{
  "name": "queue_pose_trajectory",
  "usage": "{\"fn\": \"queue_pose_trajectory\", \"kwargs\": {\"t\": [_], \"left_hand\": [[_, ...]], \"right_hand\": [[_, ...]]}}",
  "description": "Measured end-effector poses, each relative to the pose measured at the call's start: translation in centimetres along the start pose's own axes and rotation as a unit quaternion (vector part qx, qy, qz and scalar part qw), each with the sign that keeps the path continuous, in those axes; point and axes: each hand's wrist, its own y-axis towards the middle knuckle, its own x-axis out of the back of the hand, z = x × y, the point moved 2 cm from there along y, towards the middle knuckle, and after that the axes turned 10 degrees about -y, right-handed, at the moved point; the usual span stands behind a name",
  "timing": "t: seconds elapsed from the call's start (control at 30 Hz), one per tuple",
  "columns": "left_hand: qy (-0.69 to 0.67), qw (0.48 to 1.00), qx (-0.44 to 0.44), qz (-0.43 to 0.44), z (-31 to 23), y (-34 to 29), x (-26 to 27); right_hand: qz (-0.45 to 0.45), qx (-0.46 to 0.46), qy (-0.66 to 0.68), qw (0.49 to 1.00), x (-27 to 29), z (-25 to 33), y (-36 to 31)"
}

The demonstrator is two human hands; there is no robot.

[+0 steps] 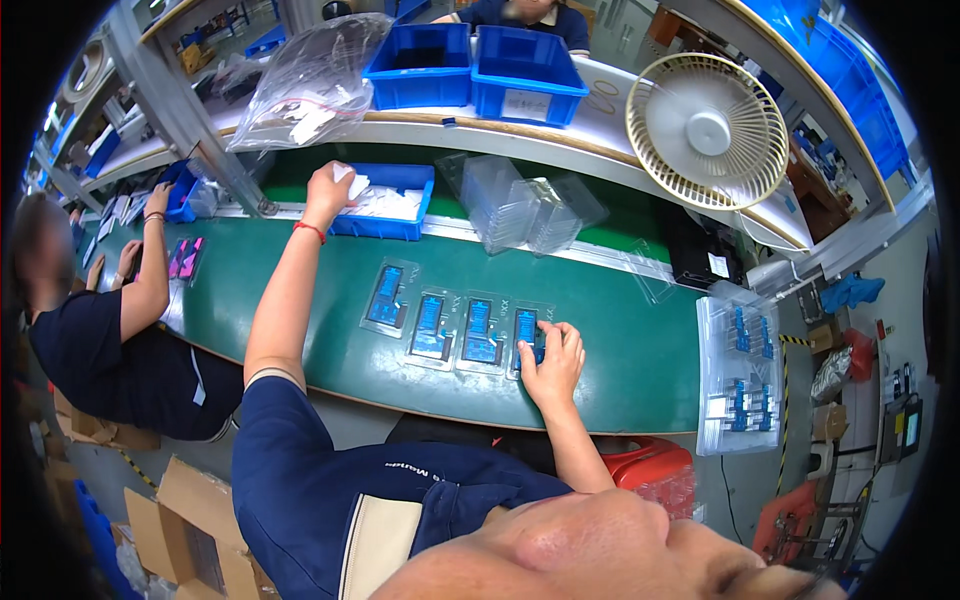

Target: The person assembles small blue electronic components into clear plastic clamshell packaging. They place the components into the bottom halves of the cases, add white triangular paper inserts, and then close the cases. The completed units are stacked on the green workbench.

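Observation:
Stretched out to the far side of the bench, my left hand (326, 196) is closed on a white slip (347, 177) at the near left corner of a blue bin (382, 228). More white slips (388, 203) lie in that bin. My right hand (556, 364) bends over the rightmost of several clear blister trays, thumb and fingers on the tray (527, 326) and its flat blue-and-black part. Left of it lie a second tray (481, 331), a third tray (431, 327) and, slightly apart, another tray (386, 295), each with a similar part.
Empty clear trays (520, 208) stand stacked behind. At the right end sits a pile of filled trays (740, 375). A fan (708, 132), two blue bins (528, 80) and a plastic bag (315, 80) occupy the shelf. A co-worker (120, 330) sits to the left.

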Motion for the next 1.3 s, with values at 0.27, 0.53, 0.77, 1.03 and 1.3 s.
{"fn": "queue_pose_trajectory", "kwargs": {"t": [0.27,0.53,0.77,1.03,1.3], "left_hand": [[-0.099,0.992,0.057,0.062,-1.1,-0.8,-0.2],[-0.099,0.982,0.135,0.082,-1.2,-0.9,-0.7],[-0.055,0.986,0.125,0.092,-0.4,-0.3,-0.8],[-0.063,0.991,0.086,0.076,-0.9,-0.7,-0.7],[-0.165,0.969,0.081,0.165,-4.2,-7.7,-2.4]], "right_hand": [[0.003,0.003,-0.001,1.000,0.2,0.1,-0.2],[0.006,0.005,-0.002,1.000,0.1,0.1,-0.1],[0.006,0.008,0.001,1.000,0.0,-0.1,-0.1],[0.013,0.004,0.001,1.000,-0.1,-0.1,-0.2],[-0.048,0.004,0.082,0.995,0.9,0.5,0.6]]}}
